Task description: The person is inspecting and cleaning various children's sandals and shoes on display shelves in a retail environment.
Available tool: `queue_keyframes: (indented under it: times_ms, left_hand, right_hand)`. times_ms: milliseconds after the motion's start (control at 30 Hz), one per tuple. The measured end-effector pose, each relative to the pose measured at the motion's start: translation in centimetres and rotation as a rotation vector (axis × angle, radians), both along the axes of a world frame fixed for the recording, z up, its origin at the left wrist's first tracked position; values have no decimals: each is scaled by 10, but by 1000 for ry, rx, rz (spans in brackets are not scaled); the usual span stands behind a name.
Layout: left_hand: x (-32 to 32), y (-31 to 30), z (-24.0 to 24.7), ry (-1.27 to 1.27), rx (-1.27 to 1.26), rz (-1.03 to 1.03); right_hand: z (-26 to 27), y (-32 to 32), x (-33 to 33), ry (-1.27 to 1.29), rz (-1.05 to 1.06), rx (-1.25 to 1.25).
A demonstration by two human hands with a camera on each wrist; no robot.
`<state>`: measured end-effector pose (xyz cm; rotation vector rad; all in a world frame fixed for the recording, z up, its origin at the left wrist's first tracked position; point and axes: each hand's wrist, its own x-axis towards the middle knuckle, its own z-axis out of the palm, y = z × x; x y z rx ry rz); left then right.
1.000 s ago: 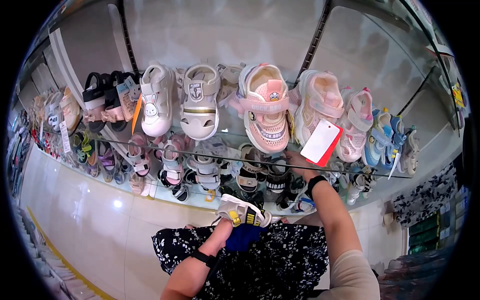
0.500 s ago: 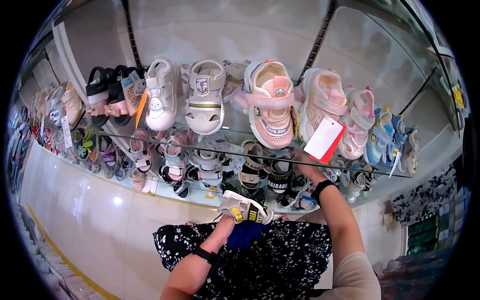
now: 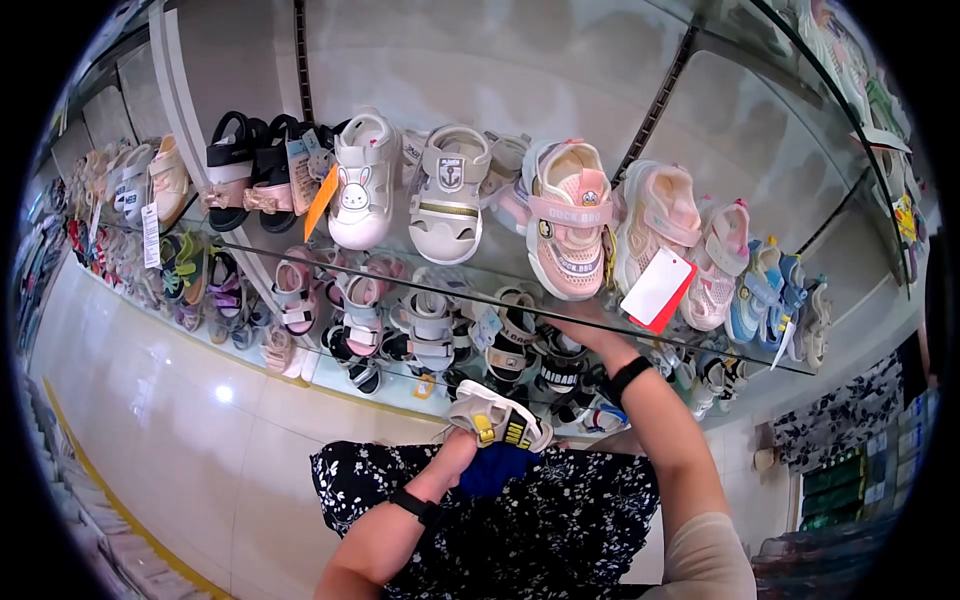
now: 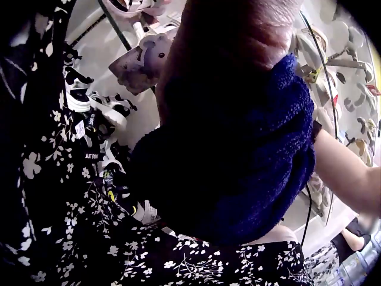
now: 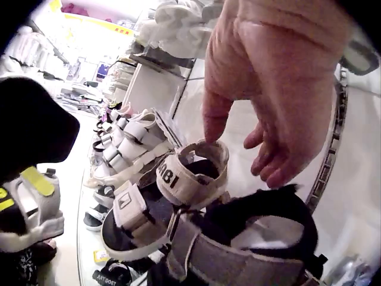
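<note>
My left hand grips a white and grey sandal with a yellow buckle, held low in front of the skirt. A dark blue cloth is bunched under that hand and covers its fingers in the left wrist view. My right hand reaches below the glass shelf, fingers hanging loosely with nothing held. Its thumb tip is right at the heel strap of a beige and black sandal. Below the other fingers stands a black sandal with a grey strap.
Above the right forearm, the glass shelf edge carries children's shoes, among them a pink sneaker and a white rabbit shoe. A white and red tag hangs over the edge. Several sandals fill the tiers below. Tiled floor lies left.
The head view has swung left, so the shelf sits further right in it. My right hand has moved left along the lower sandals. The left hand keeps hold of the sandal.
</note>
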<state>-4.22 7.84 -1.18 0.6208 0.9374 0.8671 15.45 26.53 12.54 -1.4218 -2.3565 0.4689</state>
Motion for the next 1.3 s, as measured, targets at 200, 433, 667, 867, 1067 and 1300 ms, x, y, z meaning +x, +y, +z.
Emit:
queue_keyframes:
  times_ms: [200, 433, 667, 867, 1067, 1300]
  left_hand:
    - [-2, 2, -8, -16, -22, 16]
    - [-7, -2, 14, -28, -30, 29]
    - [-10, -3, 24, -42, -47, 43]
    - [-7, -3, 16, 6, 2, 79]
    - [-6, -2, 6, -54, -48, 44]
    - [-6, 0, 4, -112, -20, 31]
  right_hand:
    - [-43, 54, -7, -98, -23, -206]
    - [-73, 83, -19, -104, -76, -305]
    - [-94, 98, -16, 19, -127, -403]
    - [-85, 89, -28, 71, -92, -459]
    - [-60, 69, -43, 16, -97, -425]
    - [-77, 79, -30, 61, -130, -379]
